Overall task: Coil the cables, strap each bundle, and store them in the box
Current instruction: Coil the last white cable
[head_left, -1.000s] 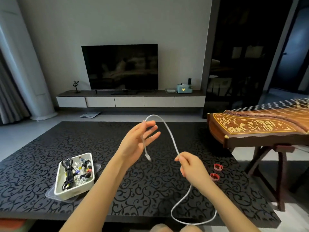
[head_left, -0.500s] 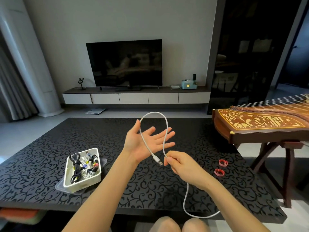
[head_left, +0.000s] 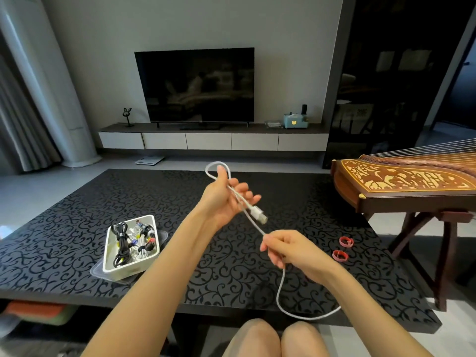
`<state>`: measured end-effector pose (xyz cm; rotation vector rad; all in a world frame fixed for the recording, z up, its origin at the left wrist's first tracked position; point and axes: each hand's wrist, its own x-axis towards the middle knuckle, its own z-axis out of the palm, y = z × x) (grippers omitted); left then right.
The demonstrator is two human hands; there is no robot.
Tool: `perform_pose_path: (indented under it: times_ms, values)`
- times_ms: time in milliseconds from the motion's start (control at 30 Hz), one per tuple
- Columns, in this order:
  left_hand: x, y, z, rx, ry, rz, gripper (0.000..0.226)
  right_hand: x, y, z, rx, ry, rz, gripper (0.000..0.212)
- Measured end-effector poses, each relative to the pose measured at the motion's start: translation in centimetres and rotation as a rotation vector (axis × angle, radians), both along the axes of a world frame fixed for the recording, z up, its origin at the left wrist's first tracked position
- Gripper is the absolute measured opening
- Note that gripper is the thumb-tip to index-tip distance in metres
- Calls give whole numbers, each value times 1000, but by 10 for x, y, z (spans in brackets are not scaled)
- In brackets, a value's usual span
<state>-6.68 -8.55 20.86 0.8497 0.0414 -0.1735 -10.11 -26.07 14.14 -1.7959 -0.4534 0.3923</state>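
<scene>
Half a second ago the left grip (head_left: 226, 199) was an open palm with fingers spread and the white USB cable (head_left: 277, 297) draped loosely over it. Now its fingers are curled in on two strands of that cable, and the loop standing above the thumb, toward 12 o'clock, is tighter and narrower. The right grip (head_left: 292, 249) was pinching the cable right against the left palm. It has since drawn away toward 4 o'clock and sits lower, thumb and forefinger pinched on the cable, with a short straight run stretched between the two grips. The USB plug (head_left: 258, 215) now juts clear past the left fingers. The head has also tilted down, so both knees show at 6 o'clock.

There is one cable in hand. From the right grip its free length drops toward 6 o'clock, curves past the near edge of the surface (head_left: 64, 228) and passes behind the right forearm.

Two red straps (head_left: 346, 241) lie rolled on the surface at 3 o'clock, just beside each other and apart from the cable.

One white box (head_left: 130, 265) sits at 8 o'clock, resting on a clear lid (head_left: 99, 271). Inside are coiled, strapped bundles: one black bundle (head_left: 121, 240) along its left side and several white ones to the right. Their exact number cannot be told.
</scene>
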Motion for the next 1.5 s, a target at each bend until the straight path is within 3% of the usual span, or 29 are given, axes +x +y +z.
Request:
perform_pose_path:
  times_ms: [233, 300, 400, 467, 500, 567, 633, 700, 767, 833, 967, 1133, 1267, 1500]
  values:
    - [15, 32, 25, -73, -115, 225, 46, 15, -28, -28, -75, 30, -50, 22]
    - [14, 46, 31, 145, -213, 313, 44, 15, -35, -34, -177, 16, -68, 20]
    - [9, 58, 35, 837, -364, 374, 37, 1, -31, -23, -480, -308, -68, 22]
    - [4, 50, 30, 1217, -325, 243, 55, -12, -17, 3, -553, -621, -47, 22]
    - [-1, 43, 29, 1257, -274, 132, 71, -15, -10, 18, -502, -738, -64, 20]
    - [-11, 30, 28, 1121, -172, -96, 92, -9, -2, 46, -406, -898, -173, 21]
    - [-16, 22, 26, 939, -124, -234, 96, 6, 3, 67, -427, -1006, -334, 33]
    - [-19, 21, 22, 878, -154, -309, 90, 19, 8, 80, -470, -1081, -484, 33]
    - [-20, 21, 16, 864, -220, -360, 70, 25, 13, 90, -447, -1082, -536, 27]
    - [-23, 18, 13, 848, -271, -403, 49, 26, 18, 98, -352, -1028, -505, 22]
    - [-23, 10, 10, 786, -285, -383, 34, 23, 31, 105, -114, -924, -462, 22]
    - [-28, -11, 8, 785, -388, -375, 5, 17, 51, 106, 204, -504, -484, 31]
    - [-29, -20, 11, 870, -413, -339, 30, 13, 54, 109, 279, -397, -489, 33]
    - [-26, -28, 8, 629, -266, -375, 22, 28, 34, 111, 185, -291, -364, 35]
